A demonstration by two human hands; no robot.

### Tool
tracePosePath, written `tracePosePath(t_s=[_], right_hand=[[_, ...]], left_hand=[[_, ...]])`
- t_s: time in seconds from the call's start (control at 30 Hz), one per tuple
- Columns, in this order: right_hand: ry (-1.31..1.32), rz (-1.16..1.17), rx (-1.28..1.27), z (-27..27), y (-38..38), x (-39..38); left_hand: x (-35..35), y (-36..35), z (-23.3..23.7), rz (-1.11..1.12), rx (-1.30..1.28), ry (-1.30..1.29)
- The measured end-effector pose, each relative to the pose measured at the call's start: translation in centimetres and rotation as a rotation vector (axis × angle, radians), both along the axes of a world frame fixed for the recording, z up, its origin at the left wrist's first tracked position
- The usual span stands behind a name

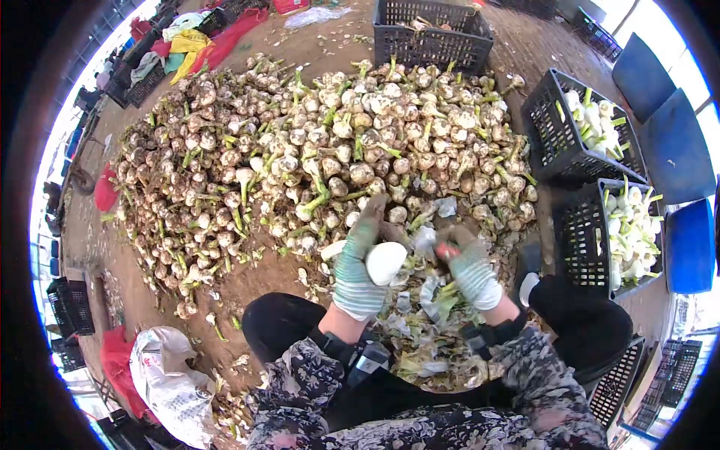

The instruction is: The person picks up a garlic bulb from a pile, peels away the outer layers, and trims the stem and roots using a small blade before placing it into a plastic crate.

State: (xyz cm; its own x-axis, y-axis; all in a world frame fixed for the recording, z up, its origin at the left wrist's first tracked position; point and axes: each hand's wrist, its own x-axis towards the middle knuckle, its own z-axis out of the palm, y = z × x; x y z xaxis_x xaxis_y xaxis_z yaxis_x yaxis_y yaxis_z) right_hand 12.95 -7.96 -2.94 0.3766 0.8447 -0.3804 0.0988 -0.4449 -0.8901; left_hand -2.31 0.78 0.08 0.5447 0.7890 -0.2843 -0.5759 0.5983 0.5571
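At your 8 o'clock a white sack (171, 386) slumps on the floor (244, 276). A heap of soil-stained garlic (360, 142) spreads from 10 round to 2 o'clock. Just below centre, your gloved left hand (358, 266) has its fingers curled partway about a clean white bulb (386, 263). Loose peelings (427, 349) lie at 5 o'clock, between your legs (279, 326). At 4 o'clock your gloved right hand (472, 268) has its fingers bent around a small red item (448, 251), mostly hidden. Two black crates of pale garlic, the upper crate (546, 139) and the lower crate (579, 240), stand at 2 and 3 o'clock.
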Motion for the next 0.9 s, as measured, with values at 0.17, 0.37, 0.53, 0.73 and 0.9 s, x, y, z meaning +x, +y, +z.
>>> tracePosePath(t_s=[0.17, 0.37, 0.53, 0.73, 0.9], right_hand=[[-0.663, 0.673, -0.487, 3.9, -0.2, -0.3], [-0.218, 0.237, 0.619, 6.5, 1.0, -1.7], [-0.174, 0.396, 0.299, 3.2, -1.4, -1.8], [0.630, -0.080, 0.254, -2.6, 0.0, 0.4], [0.926, -0.348, 0.968, 2.1, 4.0, 9.2]], left_hand=[[-0.4, 1.3, -1.3, -0.048, -0.241, -0.240], [0.4, 0.7, -0.7, -0.198, -0.187, -0.290], [0.2, 1.0, -1.7, 0.092, -0.047, 0.071], [2.7, -2.4, -6.1, -0.065, 0.246, 0.430], [1.4, -2.5, -3.7, -0.242, 0.236, 0.770]])
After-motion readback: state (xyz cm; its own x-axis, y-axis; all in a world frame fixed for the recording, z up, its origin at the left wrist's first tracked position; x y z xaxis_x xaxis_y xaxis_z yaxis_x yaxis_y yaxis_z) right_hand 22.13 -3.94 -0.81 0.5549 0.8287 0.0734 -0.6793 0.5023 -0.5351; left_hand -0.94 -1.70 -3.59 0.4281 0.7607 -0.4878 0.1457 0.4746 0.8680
